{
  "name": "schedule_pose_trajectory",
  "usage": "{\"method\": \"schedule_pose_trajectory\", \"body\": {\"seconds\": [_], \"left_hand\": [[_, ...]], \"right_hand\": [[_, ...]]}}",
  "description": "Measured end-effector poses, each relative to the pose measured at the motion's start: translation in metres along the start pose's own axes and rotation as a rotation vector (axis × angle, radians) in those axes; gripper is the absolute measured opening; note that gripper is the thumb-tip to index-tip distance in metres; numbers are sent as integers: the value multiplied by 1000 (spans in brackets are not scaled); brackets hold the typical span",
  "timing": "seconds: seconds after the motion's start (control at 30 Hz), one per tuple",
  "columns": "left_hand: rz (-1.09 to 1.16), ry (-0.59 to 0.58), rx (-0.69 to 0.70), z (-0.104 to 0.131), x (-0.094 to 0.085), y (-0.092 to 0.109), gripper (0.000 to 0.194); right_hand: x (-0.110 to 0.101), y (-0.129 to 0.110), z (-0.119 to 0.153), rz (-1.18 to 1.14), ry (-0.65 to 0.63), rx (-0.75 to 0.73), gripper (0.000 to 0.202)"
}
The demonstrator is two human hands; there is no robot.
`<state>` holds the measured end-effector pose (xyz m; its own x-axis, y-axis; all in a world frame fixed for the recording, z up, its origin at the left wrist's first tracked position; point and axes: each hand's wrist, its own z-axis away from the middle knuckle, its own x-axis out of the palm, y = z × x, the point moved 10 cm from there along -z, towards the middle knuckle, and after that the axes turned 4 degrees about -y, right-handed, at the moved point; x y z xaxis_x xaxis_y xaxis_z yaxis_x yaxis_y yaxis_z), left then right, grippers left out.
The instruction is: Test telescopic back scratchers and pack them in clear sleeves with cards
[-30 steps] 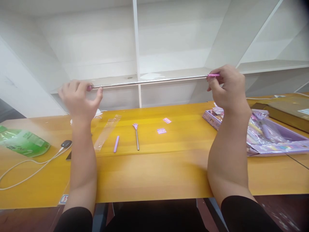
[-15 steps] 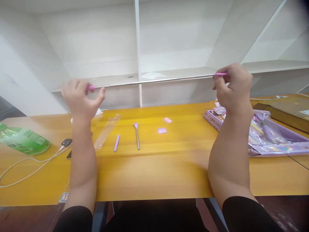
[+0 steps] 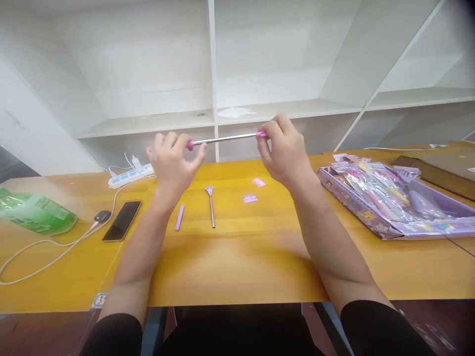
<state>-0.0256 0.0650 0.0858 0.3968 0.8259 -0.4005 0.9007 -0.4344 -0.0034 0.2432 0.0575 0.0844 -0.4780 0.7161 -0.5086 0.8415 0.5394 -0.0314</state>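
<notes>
A telescopic back scratcher (image 3: 230, 138) spans level between my hands, its silver rod partly extended. Around its pink handle my left hand (image 3: 172, 160) is closed, the thumb held away from the rod. The pink head end is pinched in my right hand (image 3: 284, 148), whose fingers hide most of it. Below, on the table, lies a second back scratcher (image 3: 211, 207) with a purple claw and a short metal rod. Beside it is a separate purple handle (image 3: 179, 218). Two small pink cards (image 3: 250, 198) lie to the right.
A purple box (image 3: 356, 207) of wrapped items stands on the right, with a brown carton (image 3: 441, 168) behind. On the left are a phone (image 3: 122, 221), a white power strip (image 3: 129, 176), cables and a green pouch (image 3: 37, 212). White shelving (image 3: 156, 121) rises behind the wooden table (image 3: 237, 262).
My hands have come closer together, the right moving far leftward and the left rightward. The rod between them has become much shorter.
</notes>
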Motion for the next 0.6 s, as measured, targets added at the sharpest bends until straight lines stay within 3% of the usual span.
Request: {"method": "schedule_pose_trajectory", "body": {"seconds": [0.13, 0.33, 0.6], "left_hand": [[39, -70, -50, 5, 8, 15, 34], [65, -50, 64, 8, -1, 47, 23], [93, -114, 175, 2, -12, 48, 14]], "right_hand": [[13, -32, 6, 17, 3, -24, 34], [52, -59, 14, -20, -181, -21, 27], [32, -69, 15, -113, -244, -63, 20]]}}
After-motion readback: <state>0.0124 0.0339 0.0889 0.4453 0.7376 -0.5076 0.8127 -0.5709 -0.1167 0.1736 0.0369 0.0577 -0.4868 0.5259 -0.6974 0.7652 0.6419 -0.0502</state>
